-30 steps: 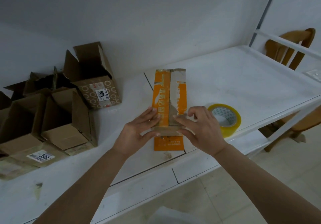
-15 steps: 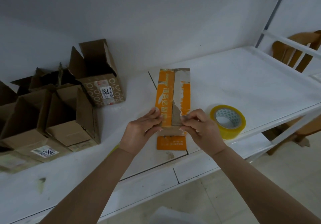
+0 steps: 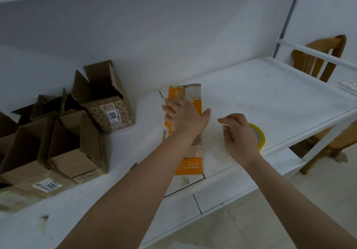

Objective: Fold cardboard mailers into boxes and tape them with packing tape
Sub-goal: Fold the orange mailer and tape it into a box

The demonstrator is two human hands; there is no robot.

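Left hand (image 3: 184,114) lies flat, fingers spread and straight, palm down on the flattened orange-and-brown cardboard mailer (image 3: 193,96), pressing its middle; no grip, just flat contact. The mailer lies lengthwise on the white table (image 3: 260,98), far end toward the wall, near end with an orange printed flap close to the table's front edge. Grey-white torn tape patches show on its far right part.

Right hand (image 3: 239,134) hovers just right of the mailer, apart from it, fingers loosely curled with the thumb and forefinger tips close together; holds nothing that can be seen. It sits over and partly hides the yellow roll of packing tape (image 3: 259,135), which lies flat on the table near the front edge; contact with the roll cannot be told.

Left side of the table: a cluster of open brown cardboard boxes (image 3: 58,142) with flaps up, one carrying a white label reading 300. Behind them a patterned brown box with circle print (image 3: 114,115) and a 1020 label, top flaps open. A wooden chair (image 3: 320,61) stands beyond the table's right end, behind a white rail.
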